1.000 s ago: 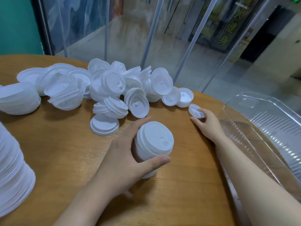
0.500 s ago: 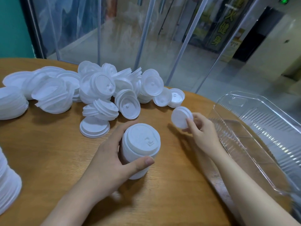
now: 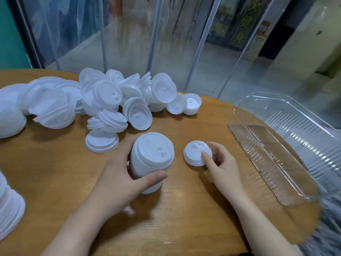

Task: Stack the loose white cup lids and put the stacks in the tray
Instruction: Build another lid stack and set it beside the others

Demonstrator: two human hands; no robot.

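Item: stack of white cup lids (image 3: 152,163), standing on the round wooden table (image 3: 55,182) towards its near edge, tilted a little. Held by the left hand (image 3: 118,183), thumb in front and fingers curled round the back.

Item: single white cup lid (image 3: 196,153), just right of the stack and apart from it, top face showing. Pinched at its rim by the right hand (image 3: 221,169), fingertip (image 3: 204,155) on the top face.

Item: loose pile of white lids (image 3: 118,102), heaped along the far edge, several resting on their rims, some already nested in short runs. One flat lid (image 3: 101,140) lies between the pile and the held stack.

Item: clear plastic tray (image 3: 287,145), at the right edge of the table, holding no lids that can be seen.

Item: further lid stacks (image 3: 9,206) at the near left edge, partly out of frame.

Risks, as judged:
- The single lid may seat crooked on the tilted stack, if brought down off-centre.
- The stack may buckle or shed lids, if squeezed hard or lifted by its top only.
- Rim-standing lids may roll off the far edge, if the pile is knocked.
- The light tray may skid, if a stack is pushed against its wall.
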